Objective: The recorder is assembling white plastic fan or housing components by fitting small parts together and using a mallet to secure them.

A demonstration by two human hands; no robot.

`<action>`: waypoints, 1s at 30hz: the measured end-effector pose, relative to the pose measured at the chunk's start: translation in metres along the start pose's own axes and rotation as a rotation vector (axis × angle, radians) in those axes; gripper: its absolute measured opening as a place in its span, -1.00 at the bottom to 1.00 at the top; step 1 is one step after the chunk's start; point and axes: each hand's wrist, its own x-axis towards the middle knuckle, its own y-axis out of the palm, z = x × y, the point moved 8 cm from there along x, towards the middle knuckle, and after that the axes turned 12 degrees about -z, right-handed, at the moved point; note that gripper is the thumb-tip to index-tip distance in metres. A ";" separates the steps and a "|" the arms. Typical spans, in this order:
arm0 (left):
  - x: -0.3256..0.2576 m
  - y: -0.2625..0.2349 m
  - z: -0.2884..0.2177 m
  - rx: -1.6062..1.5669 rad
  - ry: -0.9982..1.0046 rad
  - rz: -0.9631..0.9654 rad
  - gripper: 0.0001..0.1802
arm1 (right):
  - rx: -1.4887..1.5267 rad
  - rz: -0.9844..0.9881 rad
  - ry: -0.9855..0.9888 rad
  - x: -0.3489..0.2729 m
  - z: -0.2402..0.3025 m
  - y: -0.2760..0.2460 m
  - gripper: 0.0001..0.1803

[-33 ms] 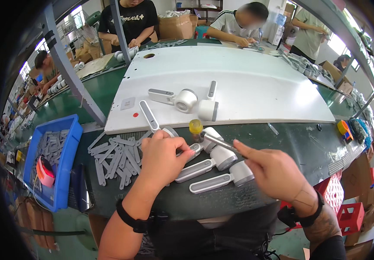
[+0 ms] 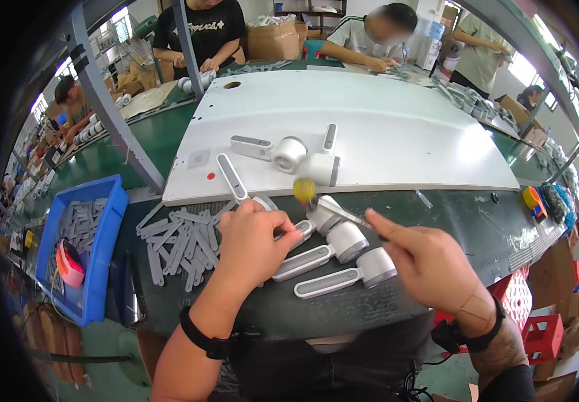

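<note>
My left hand [image 2: 256,234] is closed, thumb and fingertips pinching the handle of a white-and-grey handheld fan [image 2: 304,230] on the dark green bench. Its round head points away to the right. In my right hand [image 2: 430,261] is a mallet [image 2: 305,190] with a yellow, blurred head and a thin metal shaft, held over that fan. Two more fans, one with its handle flat [image 2: 306,261] and a nearer one [image 2: 329,282], lie just below. Another fan [image 2: 232,177] reaches past my left hand, its head partly hidden by my fingers.
Grey flat strips [image 2: 182,244] are piled left of my hand. A blue bin [image 2: 120,201] holds more strips and a red-and-black tool [image 2: 69,264]. Two fans [image 2: 289,155] rest on the raised white board [image 2: 396,134]. A yellow tape roll [image 2: 532,197] sits at right. Other people work beyond.
The mallet's yellow head has shifted slightly and is blurred, and my right hand has moved a little to the right. My left hand keeps its place.
</note>
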 end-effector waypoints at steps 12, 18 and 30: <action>-0.004 0.000 0.006 -0.028 -0.047 0.056 -0.79 | 0.024 -0.093 0.084 0.001 0.018 -0.016 -0.42; -0.004 0.001 0.005 -0.023 -0.028 0.051 -0.76 | -0.006 0.098 0.073 -0.011 -0.006 0.021 -0.39; -0.034 -0.028 0.024 -0.065 -0.010 0.007 -0.63 | 0.100 -0.111 0.029 -0.012 0.018 -0.006 -0.40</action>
